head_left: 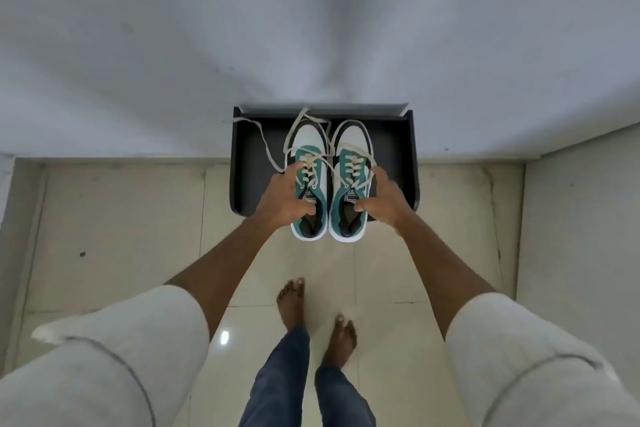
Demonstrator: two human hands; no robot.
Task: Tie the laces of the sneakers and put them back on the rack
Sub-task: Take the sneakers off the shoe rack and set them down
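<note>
Two teal, white and black sneakers sit side by side, toes toward the wall, over the dark rack [394, 163]. My left hand [282, 198] grips the left sneaker [309, 149] at its tongue and side. My right hand [382, 196] grips the right sneaker [353, 146] the same way. The heels of both stick out past the rack's front edge. Cream laces [263, 144] hang loose and untied; one long end trails over the rack's left wall. I cannot tell whether the soles touch the rack.
The rack stands against a white wall [311, 28] on a glossy beige tiled floor [121, 218]. My bare feet [311, 312] stand on the tiles just behind the rack. A side wall rises at the right [581, 218].
</note>
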